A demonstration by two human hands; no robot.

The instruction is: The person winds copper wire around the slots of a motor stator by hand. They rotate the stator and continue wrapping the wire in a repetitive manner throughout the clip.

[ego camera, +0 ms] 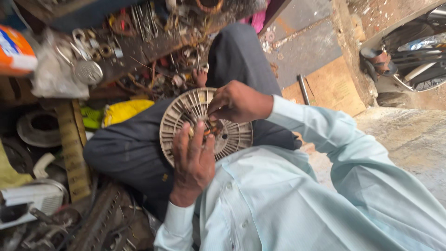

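Grip, right: my right hand (237,102) has its fingertips drawn together in a pinch on the small copper-and-orange wiring (211,130) at the hub of the disc. Nothing else is in that grip.

Grip, left: my left hand (193,162) is flat and apart, back toward the camera. Its fingers lie almost straight across the face of the disc and touch it, ending just beside the wiring. The thumb is hidden, so I cannot tell whether it hooks the rim.

Entries, largest first:
- Lap, dark trousers (134,148): carries the disc, as there is no tabletop under it.
- Cardboard sheet (332,88): on the floor, well apart to my right.
- Round ribbed disc (186,116): pale and slotted like a fan housing. It is tilted on my thigh, between both hands.
- Wooden slat (72,148): on the floor to my left.
- White appliance casing (39,197): near the slat.
- Yellow cloth (125,110): just beyond my knee.
- Loose metal parts (153,28): heaped ahead of me, too many and too small to sort.

Handling note, my judgement: press the flat hand firmly so the disc cannot rock on the thigh. Work the wiring with the fingertips only, and pull along the strand rather than across the thin ribs, which look easy to snap
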